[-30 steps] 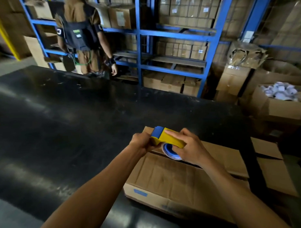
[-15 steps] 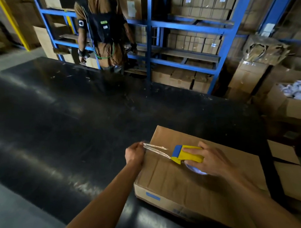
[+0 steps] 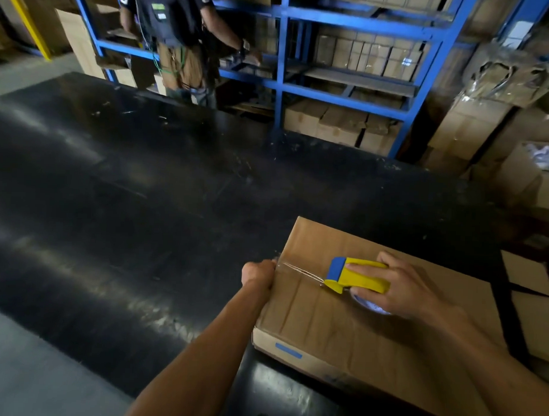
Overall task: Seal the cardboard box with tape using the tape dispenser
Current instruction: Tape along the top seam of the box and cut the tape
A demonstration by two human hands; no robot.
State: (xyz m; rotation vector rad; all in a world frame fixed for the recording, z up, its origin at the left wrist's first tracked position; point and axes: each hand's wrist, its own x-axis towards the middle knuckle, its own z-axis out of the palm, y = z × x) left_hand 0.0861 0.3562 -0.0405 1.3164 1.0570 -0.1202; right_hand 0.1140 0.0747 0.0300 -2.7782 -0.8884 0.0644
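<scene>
The left hand is closed over the free end of the clear tape and is pressed against the nine-o'clock edge of the cardboard box, apparently so that the end is anchored on the side wall while the strip is drawn out. The tape is stretched taut toward three o'clock, just above the box top, to the yellow and blue tape dispenser. The dispenser is wrapped by the right hand, fingers over its body, with the roll partly seen beneath the palm; it is held low on the lid, presumably so that the strip can be laid along the flap seam. The box is set at the five-o'clock part of a dark, glossy, scuffed bench. At twelve o'clock blue shelving stacked with cartons is seen, another person is standing before it at eleven, and open cartons are piled at two o'clock.
</scene>
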